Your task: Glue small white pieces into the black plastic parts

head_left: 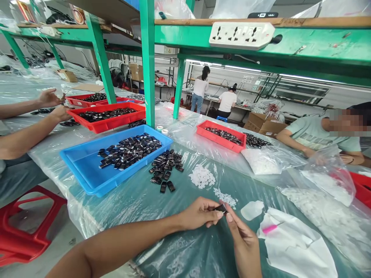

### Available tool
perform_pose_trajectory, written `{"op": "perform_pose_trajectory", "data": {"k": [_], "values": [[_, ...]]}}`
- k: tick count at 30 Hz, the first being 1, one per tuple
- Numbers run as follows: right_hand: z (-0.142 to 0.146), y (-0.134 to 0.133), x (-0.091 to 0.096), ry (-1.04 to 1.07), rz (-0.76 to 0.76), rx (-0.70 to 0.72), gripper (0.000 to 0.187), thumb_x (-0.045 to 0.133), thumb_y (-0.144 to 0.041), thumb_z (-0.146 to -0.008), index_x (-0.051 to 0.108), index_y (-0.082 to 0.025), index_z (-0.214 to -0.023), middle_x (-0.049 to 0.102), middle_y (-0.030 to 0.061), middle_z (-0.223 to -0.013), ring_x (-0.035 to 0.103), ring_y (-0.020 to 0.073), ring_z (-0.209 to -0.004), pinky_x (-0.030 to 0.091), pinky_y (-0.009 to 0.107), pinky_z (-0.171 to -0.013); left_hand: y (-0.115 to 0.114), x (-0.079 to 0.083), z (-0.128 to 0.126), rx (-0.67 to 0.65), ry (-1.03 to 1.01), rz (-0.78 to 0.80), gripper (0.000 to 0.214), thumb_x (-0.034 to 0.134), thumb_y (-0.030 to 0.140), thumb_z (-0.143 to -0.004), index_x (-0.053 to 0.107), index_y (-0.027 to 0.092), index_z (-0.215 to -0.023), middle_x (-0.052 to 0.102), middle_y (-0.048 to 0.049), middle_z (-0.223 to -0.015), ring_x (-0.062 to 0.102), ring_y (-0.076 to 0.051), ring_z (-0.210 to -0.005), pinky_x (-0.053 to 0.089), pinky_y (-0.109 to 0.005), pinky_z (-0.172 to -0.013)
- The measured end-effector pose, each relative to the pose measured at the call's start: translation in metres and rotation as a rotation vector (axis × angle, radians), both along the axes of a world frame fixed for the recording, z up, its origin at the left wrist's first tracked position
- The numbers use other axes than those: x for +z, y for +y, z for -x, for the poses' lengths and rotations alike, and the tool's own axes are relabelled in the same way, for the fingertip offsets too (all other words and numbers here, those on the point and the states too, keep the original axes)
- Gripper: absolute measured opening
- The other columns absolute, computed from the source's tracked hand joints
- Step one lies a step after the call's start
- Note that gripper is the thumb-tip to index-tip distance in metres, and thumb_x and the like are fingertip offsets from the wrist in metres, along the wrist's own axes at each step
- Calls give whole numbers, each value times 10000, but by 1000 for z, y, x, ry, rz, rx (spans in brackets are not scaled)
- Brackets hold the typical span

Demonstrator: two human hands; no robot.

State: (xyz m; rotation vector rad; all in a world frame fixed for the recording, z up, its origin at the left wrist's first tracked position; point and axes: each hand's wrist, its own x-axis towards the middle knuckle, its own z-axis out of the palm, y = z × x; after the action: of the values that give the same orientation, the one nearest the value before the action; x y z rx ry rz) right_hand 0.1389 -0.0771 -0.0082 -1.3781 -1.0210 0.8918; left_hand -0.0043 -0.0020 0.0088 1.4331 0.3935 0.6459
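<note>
My left hand (199, 213) and my right hand (243, 237) meet over the plastic-covered green table (179, 247), both pinched on one small black part (221, 209) between their fingertips. Just beyond them lie two little heaps of small white pieces (202, 176) and a loose pile of black parts (165, 166). A blue tray (84, 166) holding several more black parts sits further left.
Red trays (111, 122) of black parts stand at the back left and centre (203, 130). Bags of white pieces (327, 181) and white paper (298, 247) lie right. A co-worker's arms (26, 135) reach in from the left; another person sits at right. A red stool (29, 224) is below left.
</note>
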Motion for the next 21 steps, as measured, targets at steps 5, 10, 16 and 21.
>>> {"op": "perform_pose_trajectory", "data": {"k": [5, 10, 16, 21], "values": [[-6, 4, -4, 24, 31, 41, 406, 561, -418, -787, 591, -242, -1152, 504, 40, -1277, 396, 238, -1219, 299, 385, -1015, 2, -2, 0, 16, 61, -48, 408, 524, 501, -792, 573, 95, -802, 463, 15, -632, 384, -48, -498, 303, -178, -477], [-19, 12, 4, -248, -86, 27, 368, 520, -401, -811, 581, -267, -1148, 437, 32, -1324, 409, 223, -1193, 405, 319, -913, 6, -11, -5, 144, 68, -32, 415, 524, 488, -793, 603, 87, -863, 467, 13, -626, 433, -61, -506, 349, -189, -503], [-42, 22, -8, -776, -13, -16, 318, 470, -404, -817, 633, -256, -1045, 544, 62, -1115, 521, 237, -961, 460, 330, -682, 7, -8, -4, 172, 28, 31, 404, 571, 457, -768, 619, 86, -921, 509, -13, -685, 493, -85, -562, 424, -226, -584], [-42, 30, -9, -768, -42, 17, 222, 521, -385, -784, 678, -247, -861, 595, 56, -906, 530, 259, -898, 391, 400, -796, 3, -6, -5, 143, 33, 15, 364, 581, 442, -766, 612, 89, -851, 538, -27, -697, 520, -104, -605, 426, -238, -620]]}}
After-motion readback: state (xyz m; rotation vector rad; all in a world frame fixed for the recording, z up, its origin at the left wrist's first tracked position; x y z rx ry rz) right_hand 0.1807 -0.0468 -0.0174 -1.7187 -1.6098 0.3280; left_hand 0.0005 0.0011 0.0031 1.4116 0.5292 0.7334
